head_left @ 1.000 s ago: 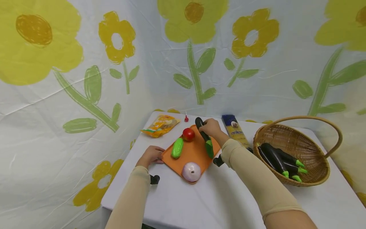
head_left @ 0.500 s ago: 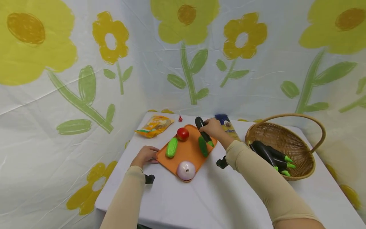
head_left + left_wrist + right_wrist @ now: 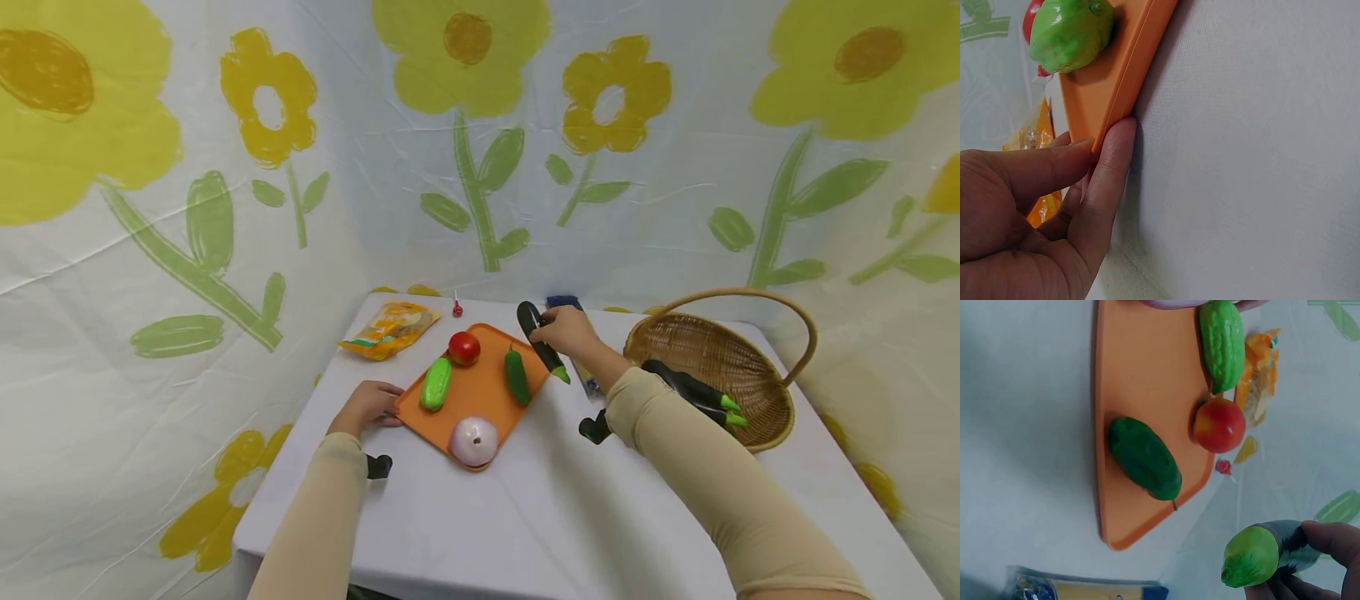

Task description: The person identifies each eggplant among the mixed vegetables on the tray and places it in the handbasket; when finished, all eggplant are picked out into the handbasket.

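My right hand (image 3: 567, 331) holds a dark eggplant (image 3: 530, 318) with a green cap, raised above the tray's right side; thumb and fingers grip its body in the right wrist view. My left hand (image 3: 1047, 206) pinches the left corner of the orange tray (image 3: 480, 396), thumb on the rim and fingers against its outer side. The tray bears a dark green pepper (image 3: 1144, 457), a bumpy light green bitter melon (image 3: 1222, 347), a red round fruit (image 3: 464, 348) and a purple onion (image 3: 474, 442). The onion sits at the near corner.
A wicker basket (image 3: 705, 333) with a tall handle stands at the right, eggplants (image 3: 686, 387) inside, partly hidden by the right sleeve. An orange food bag (image 3: 390, 330) and a red lollipop (image 3: 457, 308) lie behind the tray. A blue-and-yellow pasta packet (image 3: 562, 300) lies behind the right hand.
The right hand has moved the eggplant rightward from over the pepper toward the tray's right edge, uncovering the pepper. The head view has turned right. The left hand stays at the tray corner.
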`<state>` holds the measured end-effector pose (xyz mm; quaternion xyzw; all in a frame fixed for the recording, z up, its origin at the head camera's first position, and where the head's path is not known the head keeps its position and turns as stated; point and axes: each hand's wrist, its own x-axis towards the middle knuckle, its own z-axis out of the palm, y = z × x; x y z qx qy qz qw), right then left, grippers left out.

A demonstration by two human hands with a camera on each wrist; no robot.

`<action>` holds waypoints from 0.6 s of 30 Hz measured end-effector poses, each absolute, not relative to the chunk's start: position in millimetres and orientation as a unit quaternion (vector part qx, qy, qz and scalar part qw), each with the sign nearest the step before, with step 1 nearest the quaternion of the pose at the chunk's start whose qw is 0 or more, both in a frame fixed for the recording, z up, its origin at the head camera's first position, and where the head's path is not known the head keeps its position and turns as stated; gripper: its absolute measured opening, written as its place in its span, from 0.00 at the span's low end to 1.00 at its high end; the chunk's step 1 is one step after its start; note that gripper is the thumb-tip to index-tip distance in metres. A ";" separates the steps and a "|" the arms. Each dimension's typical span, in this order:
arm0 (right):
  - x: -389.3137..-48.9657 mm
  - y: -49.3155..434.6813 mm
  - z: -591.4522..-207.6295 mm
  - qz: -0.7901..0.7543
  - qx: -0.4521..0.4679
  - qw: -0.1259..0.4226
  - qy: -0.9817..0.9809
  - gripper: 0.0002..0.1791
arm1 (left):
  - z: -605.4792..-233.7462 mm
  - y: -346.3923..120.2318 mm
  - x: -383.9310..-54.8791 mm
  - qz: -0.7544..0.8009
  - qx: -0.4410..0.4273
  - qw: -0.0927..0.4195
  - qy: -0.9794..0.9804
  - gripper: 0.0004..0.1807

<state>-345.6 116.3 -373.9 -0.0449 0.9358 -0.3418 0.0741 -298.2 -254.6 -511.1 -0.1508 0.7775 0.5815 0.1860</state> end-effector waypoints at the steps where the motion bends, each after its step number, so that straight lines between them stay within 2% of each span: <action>1: -343.6 118.4 -372.5 -0.341 -0.043 0.074 0.936 0.35 | -510.9 -254.8 -298.0 0.581 -0.151 0.187 0.778 0.25; 18: -313.2 170.2 -362.6 -0.346 -0.039 0.072 0.935 0.37 | -508.3 -253.8 -298.8 0.552 -0.152 0.203 0.795 0.27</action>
